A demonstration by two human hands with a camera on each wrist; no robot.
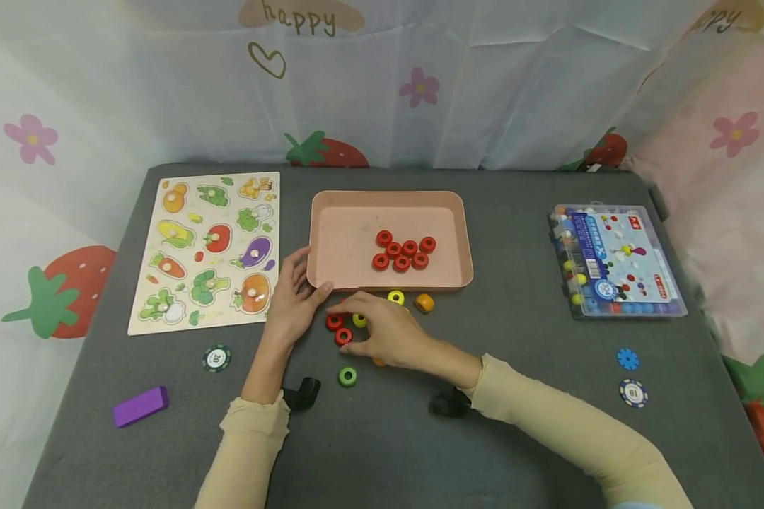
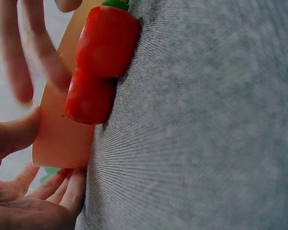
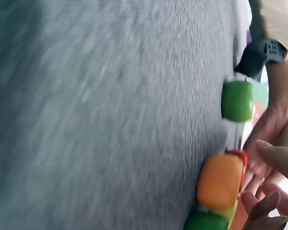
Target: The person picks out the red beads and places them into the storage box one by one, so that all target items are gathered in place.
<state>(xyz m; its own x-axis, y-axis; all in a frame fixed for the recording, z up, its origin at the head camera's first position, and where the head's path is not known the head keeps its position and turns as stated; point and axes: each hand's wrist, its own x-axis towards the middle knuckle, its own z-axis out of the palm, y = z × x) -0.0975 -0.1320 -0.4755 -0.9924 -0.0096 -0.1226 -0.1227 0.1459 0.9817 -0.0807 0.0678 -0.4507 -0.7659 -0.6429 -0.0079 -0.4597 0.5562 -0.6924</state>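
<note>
A pink tray [image 1: 388,288] holds several red ring-shaped beads [image 1: 402,264] in its right half. My left hand [image 1: 286,307] holds the tray's near left corner, thumb at the front rim and fingers along the side. Over the loose beads in front of the tray hovers my right hand [image 1: 391,332], its thumb and fingers apart. Two red beads [image 2: 108,43] stand on the table close to those fingers. A yellow bead [image 1: 395,297] and an orange bead [image 1: 424,304] lie by the tray's front edge. Nearer me sits a green bead [image 1: 347,377]; other beads are partly hidden under the right hand.
On the left lie a vegetable puzzle board [image 1: 184,268], a dark green-rimmed chip [image 1: 217,358] and a purple block [image 1: 141,406]. To the right are a clear box of coloured balls [image 1: 617,261], a blue disc [image 1: 627,359] and another chip [image 1: 633,393].
</note>
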